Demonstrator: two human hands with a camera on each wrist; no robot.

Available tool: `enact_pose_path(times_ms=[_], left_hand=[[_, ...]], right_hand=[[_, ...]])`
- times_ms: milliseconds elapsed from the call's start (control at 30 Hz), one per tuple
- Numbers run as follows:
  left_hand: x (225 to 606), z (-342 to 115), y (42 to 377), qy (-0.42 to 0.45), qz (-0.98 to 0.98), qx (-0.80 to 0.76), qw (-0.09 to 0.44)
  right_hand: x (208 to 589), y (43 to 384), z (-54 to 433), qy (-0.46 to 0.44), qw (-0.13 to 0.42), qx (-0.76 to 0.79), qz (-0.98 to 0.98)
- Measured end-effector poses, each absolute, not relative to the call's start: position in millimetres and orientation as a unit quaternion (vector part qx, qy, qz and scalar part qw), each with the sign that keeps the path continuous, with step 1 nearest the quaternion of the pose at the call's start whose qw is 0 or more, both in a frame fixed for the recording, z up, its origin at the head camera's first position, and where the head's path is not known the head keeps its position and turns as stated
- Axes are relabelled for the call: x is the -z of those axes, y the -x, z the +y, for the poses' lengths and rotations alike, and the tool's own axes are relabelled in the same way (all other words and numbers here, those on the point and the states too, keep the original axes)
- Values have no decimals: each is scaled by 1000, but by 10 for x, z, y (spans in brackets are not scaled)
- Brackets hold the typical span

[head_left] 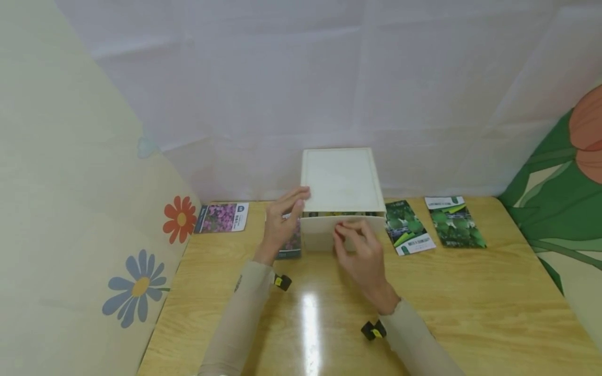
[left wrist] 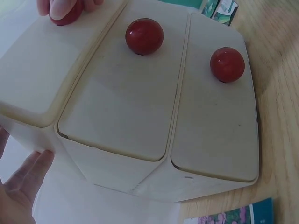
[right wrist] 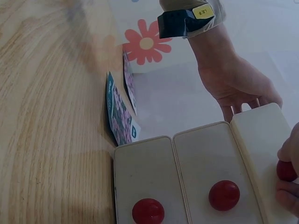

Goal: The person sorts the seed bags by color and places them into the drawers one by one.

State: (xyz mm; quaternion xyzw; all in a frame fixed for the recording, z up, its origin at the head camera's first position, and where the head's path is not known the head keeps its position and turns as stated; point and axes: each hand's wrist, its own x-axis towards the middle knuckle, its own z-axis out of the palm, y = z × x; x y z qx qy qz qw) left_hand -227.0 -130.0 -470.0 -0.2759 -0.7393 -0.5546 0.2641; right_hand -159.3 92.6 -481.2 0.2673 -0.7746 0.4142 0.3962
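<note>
A small white drawer cabinet (head_left: 342, 180) stands on the wooden table against the back cloth. It has three drawers, each with a round red knob. My right hand (head_left: 363, 256) pinches the top drawer's red knob (right wrist: 286, 171) between thumb and fingers. That top drawer (head_left: 316, 233) is pulled out a little, and a strip of green and yellow contents shows in the gap. The middle knob (left wrist: 144, 36) and bottom knob (left wrist: 227, 65) are untouched, their drawers closed. With fairly straight fingers, my left hand (head_left: 282, 222) rests against the cabinet's left side at the top edge.
Left of the cabinet lie two packets with purple flowers, one farther off (head_left: 221, 218) and one (head_left: 290, 244) partly behind my left hand. Two green leafy packets (head_left: 409, 225) (head_left: 455, 222) lie to the right. Flower-printed walls (head_left: 141, 287) flank the table.
</note>
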Motion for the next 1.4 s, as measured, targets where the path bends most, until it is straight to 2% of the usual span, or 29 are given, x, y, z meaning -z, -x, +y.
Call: enact_pose_path(times_ms=[433,867,1167,1400], left_hand=[[4711,-1291,2272,279,-735,553,275],[4701,-1242,2249,241,-747,557,270],[4422,-1161,2071,239,-743,566,264],[4462,-1152,2098,243,-743,562,271]], right_hand=[[4785,1641,900,-262,403,-413,-773],[4788,1648,912,-238,370,-410,-799],[4803,1678,891,-238,395,-411,-786],[4802,1690,883,-234,397,-418,-783]])
